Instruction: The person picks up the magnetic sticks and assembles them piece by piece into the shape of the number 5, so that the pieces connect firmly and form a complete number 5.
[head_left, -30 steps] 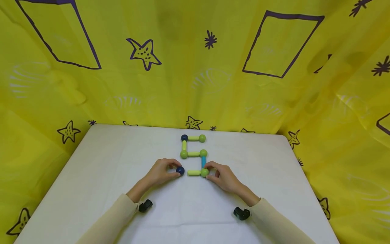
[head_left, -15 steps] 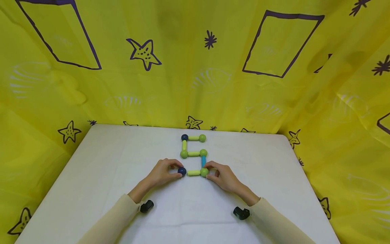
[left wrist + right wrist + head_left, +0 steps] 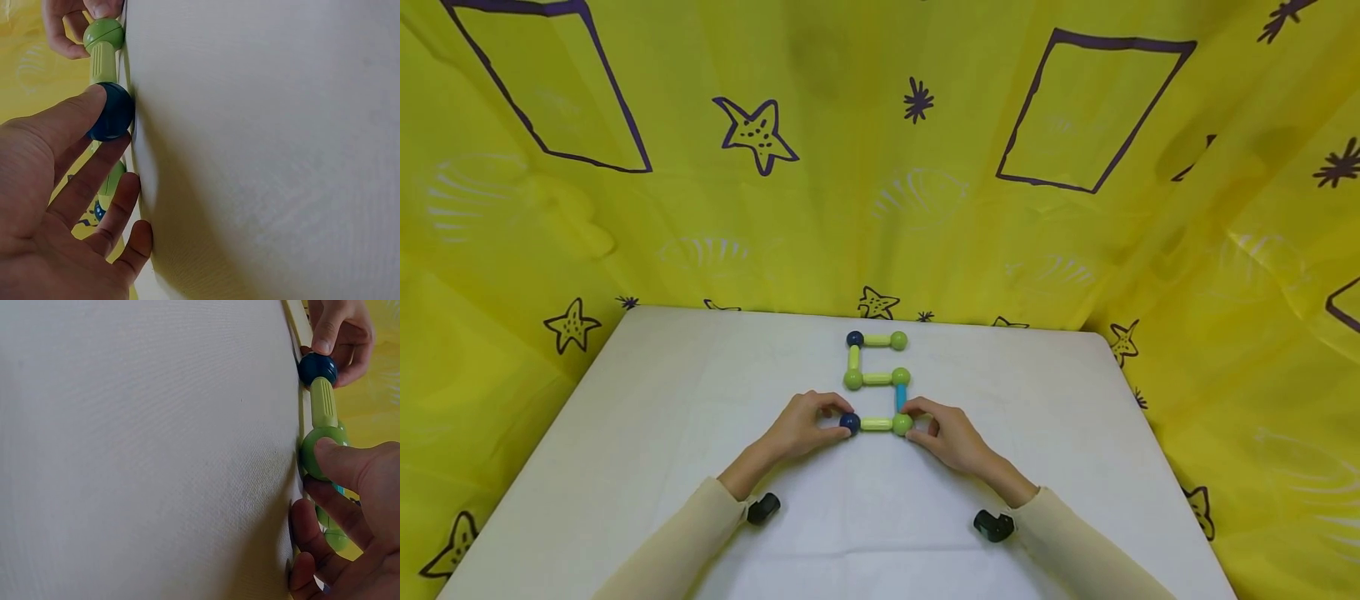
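Between thumb and finger, my left hand (image 3: pixel 803 427) pinches a dark blue ball (image 3: pixel 116 112). The ball touches the left end of a light green rod (image 3: pixel 876 425) lying on the table. At the rod's other end, my right hand (image 3: pixel 951 433) pinches a green ball (image 3: pixel 317 453). From that ball a blue rod (image 3: pixel 901 397) runs back to another green ball (image 3: pixel 901 377). Farther on, a light green rod (image 3: pixel 877 379), a green ball (image 3: pixel 853 379), an upright-running rod (image 3: pixel 853 358), a dark blue ball (image 3: pixel 854 339), a rod (image 3: pixel 876 341) and a green ball (image 3: pixel 898 340) continue the zigzag chain.
A white-covered table (image 3: pixel 700 375) lies under the chain. Yellow cloth (image 3: pixel 835 225) with purple drawings hangs at the back and both sides. A small black camera (image 3: pixel 763 508) sits at the left wrist, another black camera (image 3: pixel 994 525) at the right.
My left hand has moved slightly right with the dark blue ball, closing the gap to the light green rod's end. My right hand has stayed nearly still on the green ball.
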`<state>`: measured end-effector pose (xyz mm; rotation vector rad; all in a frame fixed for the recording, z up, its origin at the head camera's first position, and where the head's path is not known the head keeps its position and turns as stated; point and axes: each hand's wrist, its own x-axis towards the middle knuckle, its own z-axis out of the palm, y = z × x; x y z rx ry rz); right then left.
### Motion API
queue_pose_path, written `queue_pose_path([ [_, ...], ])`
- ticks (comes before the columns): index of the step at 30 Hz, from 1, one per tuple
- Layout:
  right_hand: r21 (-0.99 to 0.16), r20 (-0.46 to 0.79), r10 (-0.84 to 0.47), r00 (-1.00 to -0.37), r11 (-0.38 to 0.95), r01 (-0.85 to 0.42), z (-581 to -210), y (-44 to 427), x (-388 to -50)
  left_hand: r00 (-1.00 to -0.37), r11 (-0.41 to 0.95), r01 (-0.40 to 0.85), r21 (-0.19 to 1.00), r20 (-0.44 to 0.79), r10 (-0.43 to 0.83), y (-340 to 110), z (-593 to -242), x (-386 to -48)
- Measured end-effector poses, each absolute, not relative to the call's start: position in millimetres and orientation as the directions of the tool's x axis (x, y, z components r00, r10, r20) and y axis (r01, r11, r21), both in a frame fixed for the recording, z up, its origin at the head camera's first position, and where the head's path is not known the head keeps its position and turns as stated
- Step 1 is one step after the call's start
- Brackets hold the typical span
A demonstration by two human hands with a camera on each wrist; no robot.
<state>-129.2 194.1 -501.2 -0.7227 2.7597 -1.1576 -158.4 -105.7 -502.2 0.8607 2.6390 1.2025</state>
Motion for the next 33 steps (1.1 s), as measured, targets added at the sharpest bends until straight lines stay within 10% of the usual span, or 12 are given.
queue_pose_path([
  [33,-0.697,0.128,-0.465,-0.876,0.587,-0.413,-504.0,198.7,-133.9,-0.823,0.519,0.471,0.713,0.144,0.549,-102.1,-506.2,-164.7],
])
